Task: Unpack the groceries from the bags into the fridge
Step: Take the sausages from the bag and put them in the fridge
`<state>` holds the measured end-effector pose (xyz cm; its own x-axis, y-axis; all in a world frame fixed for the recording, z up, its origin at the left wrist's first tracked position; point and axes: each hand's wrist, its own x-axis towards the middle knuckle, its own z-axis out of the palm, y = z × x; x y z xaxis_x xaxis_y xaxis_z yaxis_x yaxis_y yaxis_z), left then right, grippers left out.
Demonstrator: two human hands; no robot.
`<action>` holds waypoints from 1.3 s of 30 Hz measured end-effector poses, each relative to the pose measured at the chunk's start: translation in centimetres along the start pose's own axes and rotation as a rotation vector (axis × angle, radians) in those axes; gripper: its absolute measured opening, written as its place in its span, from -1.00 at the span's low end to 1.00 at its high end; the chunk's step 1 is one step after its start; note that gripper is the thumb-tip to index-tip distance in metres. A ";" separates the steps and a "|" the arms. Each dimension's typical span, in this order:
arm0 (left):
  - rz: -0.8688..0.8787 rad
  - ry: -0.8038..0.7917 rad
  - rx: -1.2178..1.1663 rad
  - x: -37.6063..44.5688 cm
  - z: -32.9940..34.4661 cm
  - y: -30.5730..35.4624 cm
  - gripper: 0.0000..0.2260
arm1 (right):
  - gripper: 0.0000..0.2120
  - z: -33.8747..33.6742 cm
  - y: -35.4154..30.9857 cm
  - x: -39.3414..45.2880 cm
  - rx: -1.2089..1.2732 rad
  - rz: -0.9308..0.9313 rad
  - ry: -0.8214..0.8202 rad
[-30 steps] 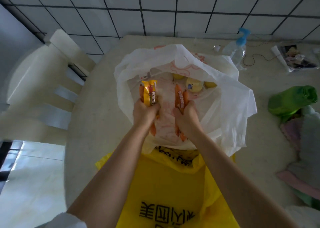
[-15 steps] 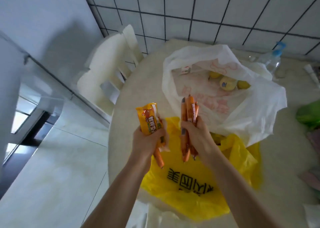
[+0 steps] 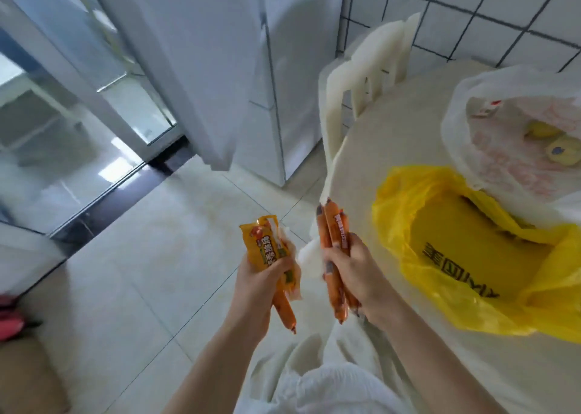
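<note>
The left hand point(image 3: 261, 275) grips a yellow sausage packet point(image 3: 267, 247), the right hand point(image 3: 355, 272) a bundle of orange sausage sticks point(image 3: 334, 237). Both now hang over the floor (earlier above the yellow plastic bag point(image 3: 471, 256) on the desk point(image 3: 393, 124)), nearer the white fridge point(image 3: 235, 67).

White plastic chair point(image 3: 364, 77) beside the round table point(image 3: 405, 124).

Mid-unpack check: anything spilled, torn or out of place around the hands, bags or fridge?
Nothing stands out. Left hand grips a yellow sausage pack, right hand grips loose sausages. Yellow bag and white bag sit open on the table.
</note>
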<state>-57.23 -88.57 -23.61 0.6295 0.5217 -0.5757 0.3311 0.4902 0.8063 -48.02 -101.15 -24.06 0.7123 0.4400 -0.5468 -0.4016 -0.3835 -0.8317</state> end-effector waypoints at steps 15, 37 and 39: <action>0.000 0.265 -0.293 -1.1 -21.7 1.3 -0.51 | -0.92 21.0 -3.2 -0.7 -0.313 -0.026 -0.383; 0.045 0.303 -0.170 20.6 -34.6 23.0 -0.79 | -0.88 39.9 -21.4 20.0 -0.224 -0.070 -0.308; 0.029 0.279 -0.158 22.8 -35.5 24.4 -0.76 | -0.92 40.7 -22.5 21.8 -0.196 -0.050 -0.270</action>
<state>-59.73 -39.85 -21.88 0.4128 0.6979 -0.5853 0.1885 0.5632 0.8045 -46.91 -49.85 -21.20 0.5399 0.6510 -0.5336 -0.2334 -0.4932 -0.8380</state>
